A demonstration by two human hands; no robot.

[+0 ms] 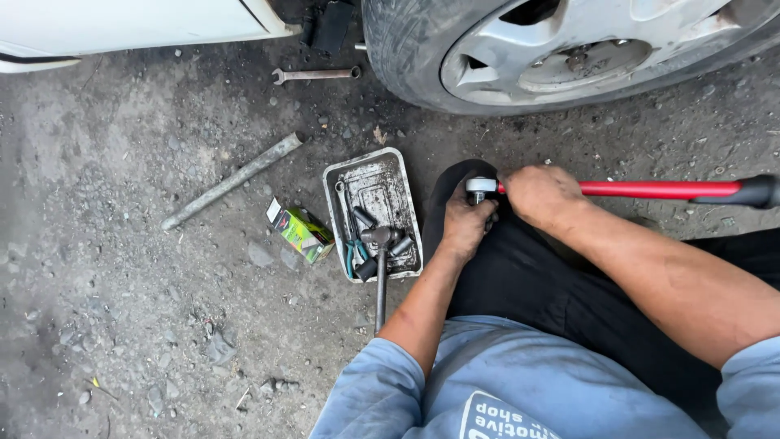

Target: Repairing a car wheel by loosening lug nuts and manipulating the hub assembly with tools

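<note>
A long ratchet wrench with a red shaft (650, 189) and black grip lies across my lap, its chrome head (481, 186) pointing left. My right hand (540, 195) is closed around the shaft just behind the head. My left hand (465, 225) sits under the head, fingers curled at a small socket piece (477, 198) below it. Both hands rest over my black trousers.
A dirty metal tray (390, 171) to the left holds sockets, pliers and a ratchet (380, 276). Beside it lie a small green box (301, 232), a grey bar (231, 180) and a spanner (317, 75). A car wheel (561, 49) stands ahead on gravel.
</note>
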